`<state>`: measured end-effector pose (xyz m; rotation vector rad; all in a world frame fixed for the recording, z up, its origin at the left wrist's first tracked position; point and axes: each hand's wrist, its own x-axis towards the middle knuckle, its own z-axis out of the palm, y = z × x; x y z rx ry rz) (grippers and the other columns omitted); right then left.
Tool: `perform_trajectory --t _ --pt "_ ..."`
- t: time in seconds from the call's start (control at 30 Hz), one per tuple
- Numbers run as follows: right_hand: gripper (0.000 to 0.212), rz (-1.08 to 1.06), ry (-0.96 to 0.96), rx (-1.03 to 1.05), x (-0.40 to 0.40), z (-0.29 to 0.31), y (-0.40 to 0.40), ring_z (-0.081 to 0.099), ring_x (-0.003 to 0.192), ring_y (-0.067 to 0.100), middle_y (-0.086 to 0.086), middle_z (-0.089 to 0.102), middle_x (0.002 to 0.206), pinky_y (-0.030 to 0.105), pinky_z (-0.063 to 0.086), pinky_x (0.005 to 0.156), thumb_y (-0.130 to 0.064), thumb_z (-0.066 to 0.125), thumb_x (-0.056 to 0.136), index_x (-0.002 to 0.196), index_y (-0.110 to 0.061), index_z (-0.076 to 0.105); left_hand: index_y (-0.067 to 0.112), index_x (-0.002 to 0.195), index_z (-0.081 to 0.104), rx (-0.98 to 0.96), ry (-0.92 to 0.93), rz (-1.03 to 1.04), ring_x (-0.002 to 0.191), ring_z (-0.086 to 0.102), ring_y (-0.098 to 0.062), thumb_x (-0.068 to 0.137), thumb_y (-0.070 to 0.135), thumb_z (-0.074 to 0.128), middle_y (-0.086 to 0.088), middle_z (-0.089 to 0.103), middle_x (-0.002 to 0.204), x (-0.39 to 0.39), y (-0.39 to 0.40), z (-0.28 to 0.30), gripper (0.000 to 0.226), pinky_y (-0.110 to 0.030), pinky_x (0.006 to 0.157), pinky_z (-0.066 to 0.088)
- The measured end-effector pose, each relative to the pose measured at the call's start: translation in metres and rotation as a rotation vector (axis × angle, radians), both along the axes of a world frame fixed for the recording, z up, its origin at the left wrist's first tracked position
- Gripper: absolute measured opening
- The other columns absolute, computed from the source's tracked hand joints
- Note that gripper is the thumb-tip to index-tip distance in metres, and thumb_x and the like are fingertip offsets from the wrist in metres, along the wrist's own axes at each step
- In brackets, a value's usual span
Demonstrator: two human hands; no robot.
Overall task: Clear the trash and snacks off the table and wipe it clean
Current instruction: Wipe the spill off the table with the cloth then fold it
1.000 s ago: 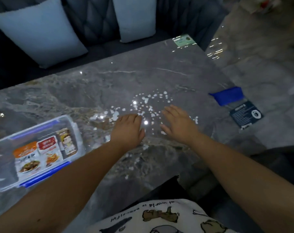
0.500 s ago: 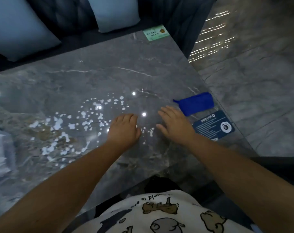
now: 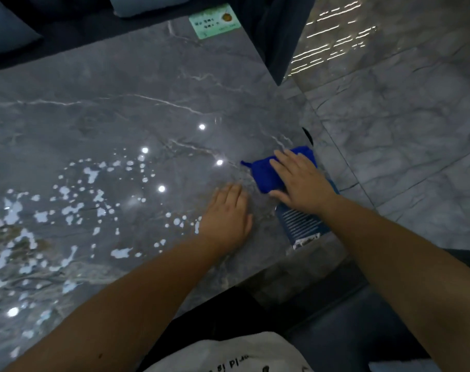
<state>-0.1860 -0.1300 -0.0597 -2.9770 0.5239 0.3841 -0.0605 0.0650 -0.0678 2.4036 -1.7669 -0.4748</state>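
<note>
Presently, the blue cloth is found at the right edge of the grey marble counter, directly under the fingers of the right hand, which is laid flat on it with fingers straight and spread, nothing being gripped. The left hand is rested palm-down on bare counter just beside the cloth, apart from it, fingers straight and together. White crumbs are scattered to the left of the left hand. A dark blue card is partly covered by the right wrist. Both forearms are stretched forward over the near edge.
</note>
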Motion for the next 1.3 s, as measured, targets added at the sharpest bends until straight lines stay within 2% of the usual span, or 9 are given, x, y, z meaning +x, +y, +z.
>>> perform_trajectory --t 0.23,0.33,0.47,0.57,0.7,0.97,1.1,1.2,1.3 --pt "0.080 0.158 0.134 -0.056 0.003 -0.021 -0.032 0.014 0.145 0.030 0.010 0.016 0.159 0.049 0.008 0.118 -0.069 0.019 0.089 0.151 -0.018 0.012 0.005 0.149 0.015 0.092 -0.039 0.002 0.145 0.005 -0.032 0.093 0.052 0.026 -0.018 0.014 0.157 -0.017 -0.010 -0.035 0.074 -0.049 0.117 0.001" --pt "0.074 0.152 0.083 -0.092 0.003 -0.024 -0.032 0.031 0.137 0.034 0.012 0.030 0.154 0.050 0.022 0.112 -0.064 0.023 0.093 0.149 -0.017 0.022 0.005 0.149 0.017 0.054 -0.040 0.004 0.146 0.007 -0.031 0.092 0.054 0.030 -0.017 0.018 0.156 -0.016 -0.007 -0.041 0.075 -0.049 0.117 0.005" --pt "0.063 0.120 -0.027 -0.135 0.009 -0.026 -0.029 0.052 0.108 0.039 0.020 0.052 0.129 0.049 0.041 0.088 -0.054 0.037 0.093 0.141 -0.011 0.040 0.006 0.148 0.019 0.077 -0.040 0.003 0.145 0.008 -0.030 0.092 0.054 0.030 -0.017 0.019 0.156 -0.017 -0.008 -0.039 0.075 -0.048 0.117 0.005" --pt "0.055 -0.001 -0.101 -0.063 0.015 -0.026 -0.018 0.057 0.097 0.043 0.026 0.057 0.114 0.050 0.048 0.078 -0.042 0.052 0.093 0.134 -0.005 0.049 0.008 0.150 0.015 0.094 -0.034 -0.018 0.146 0.002 -0.027 0.094 0.054 0.024 -0.014 0.012 0.158 -0.013 -0.007 -0.034 0.073 -0.043 0.117 -0.004" --pt "0.046 -0.305 -0.149 0.159 0.031 -0.017 -0.004 0.056 0.097 0.038 0.021 0.056 0.115 0.044 0.049 0.077 -0.043 0.040 0.098 0.130 -0.012 0.049 0.010 0.150 0.015 0.056 0.021 0.026 0.146 0.001 -0.024 0.096 0.051 0.026 -0.011 0.010 0.159 0.001 0.005 -0.017 0.069 -0.037 0.114 -0.011" --pt "0.038 -0.573 -0.289 0.592 0.103 0.005 0.041 0.049 0.082 0.023 0.019 0.060 0.101 0.032 0.031 0.069 -0.041 0.041 0.098 0.110 -0.007 0.053 0.003 0.142 0.036 -0.025 0.013 0.408 0.143 0.020 -0.032 0.096 0.036 0.043 -0.017 0.029 0.152 0.051 0.127 0.016 0.058 -0.042 0.117 0.005" --pt "0.030 -0.577 -0.251 0.791 0.170 0.011 0.087 0.053 0.079 0.027 0.008 0.054 0.082 0.039 0.040 0.068 -0.043 0.045 0.095 0.097 -0.014 0.046 0.005 0.141 0.039 0.018 0.015 0.710 0.138 0.031 -0.031 0.095 0.036 0.044 -0.015 0.039 0.147 0.082 0.212 0.018 0.055 -0.043 0.116 0.017" --pt "0.024 -0.501 -0.234 0.886 0.217 0.017 0.133 0.056 0.079 0.032 0.016 0.057 0.091 0.052 0.049 0.076 -0.045 0.051 0.090 0.092 -0.021 0.048 0.005 0.134 0.049 0.015 -0.019 0.919 0.129 0.042 -0.033 0.093 0.030 0.051 -0.017 0.048 0.139 0.098 0.273 0.021 0.049 -0.044 0.109 0.029" --pt "0.035 -0.375 -0.182 0.874 0.261 0.020 0.182 0.059 0.076 0.031 0.018 0.061 0.090 0.049 0.050 0.070 -0.047 0.052 0.084 0.097 -0.015 0.053 0.008 0.127 0.055 0.022 -0.035 1.066 0.121 0.048 -0.034 0.090 0.029 0.050 -0.014 0.055 0.132 0.111 0.326 0.024 0.043 -0.043 0.102 0.033"
